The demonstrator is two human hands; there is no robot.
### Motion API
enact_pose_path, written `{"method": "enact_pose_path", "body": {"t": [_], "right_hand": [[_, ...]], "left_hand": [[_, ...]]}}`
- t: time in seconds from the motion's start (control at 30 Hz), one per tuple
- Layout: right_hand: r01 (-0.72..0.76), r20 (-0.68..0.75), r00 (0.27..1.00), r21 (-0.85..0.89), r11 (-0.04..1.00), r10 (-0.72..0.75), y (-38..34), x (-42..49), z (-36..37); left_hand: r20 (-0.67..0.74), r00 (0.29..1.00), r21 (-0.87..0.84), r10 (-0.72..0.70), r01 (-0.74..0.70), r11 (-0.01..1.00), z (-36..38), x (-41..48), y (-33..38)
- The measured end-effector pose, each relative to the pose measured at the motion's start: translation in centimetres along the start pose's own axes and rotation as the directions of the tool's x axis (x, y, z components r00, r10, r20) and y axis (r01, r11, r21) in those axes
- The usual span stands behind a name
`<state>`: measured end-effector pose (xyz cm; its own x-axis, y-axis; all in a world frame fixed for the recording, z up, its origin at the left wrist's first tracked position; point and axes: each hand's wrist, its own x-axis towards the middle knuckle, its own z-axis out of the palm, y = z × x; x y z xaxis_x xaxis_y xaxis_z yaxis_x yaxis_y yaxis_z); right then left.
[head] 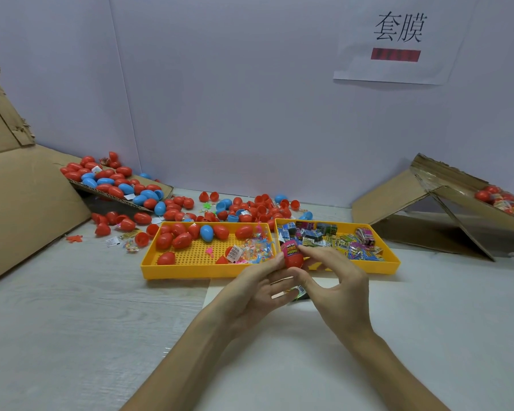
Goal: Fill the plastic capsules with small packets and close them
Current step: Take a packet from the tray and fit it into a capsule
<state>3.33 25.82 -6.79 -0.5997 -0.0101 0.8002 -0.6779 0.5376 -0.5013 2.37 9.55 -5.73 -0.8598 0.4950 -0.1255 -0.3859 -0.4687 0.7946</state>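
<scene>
Item in work: one red capsule, apparently closed, pinched between left hand and right hand. Outstanding: many loose capsules, some open halves, on worktop and yellow tray

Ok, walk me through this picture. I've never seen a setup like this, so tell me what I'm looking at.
There is no machine here: a person works with two bare hands. The single picture comes from a camera worn on their head, looking forward and down.

The left hand and right hand together hold a red capsule with a pink printed wrap around its upper part; each has a grip on it.

Behind the hands on the table sit two yellow trays. The left tray holds red and blue capsules and clear packets of small toys. The right tray holds printed packets.

More loose capsules lie beyond the trays, and opened cardboard boxes stand at both sides.
</scene>
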Motion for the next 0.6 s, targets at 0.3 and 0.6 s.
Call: {"method": "enact_pose_path", "body": {"t": [0.3,0.6], "right_hand": [[0.009,0.001,1.000,-0.002,1.000,-0.008,-0.06,-0.06,0.01],[0.018,-0.023,1.000,-0.047,0.999,-0.019,0.31,-0.19,0.10]], "left_hand": [[0.080,0.997,-0.008,0.015,-0.015,1.000,-0.21,0.13,-0.04],[0.063,0.998,0.032,-0.015,0.013,0.999,-0.41,0.33,-0.21]]}}
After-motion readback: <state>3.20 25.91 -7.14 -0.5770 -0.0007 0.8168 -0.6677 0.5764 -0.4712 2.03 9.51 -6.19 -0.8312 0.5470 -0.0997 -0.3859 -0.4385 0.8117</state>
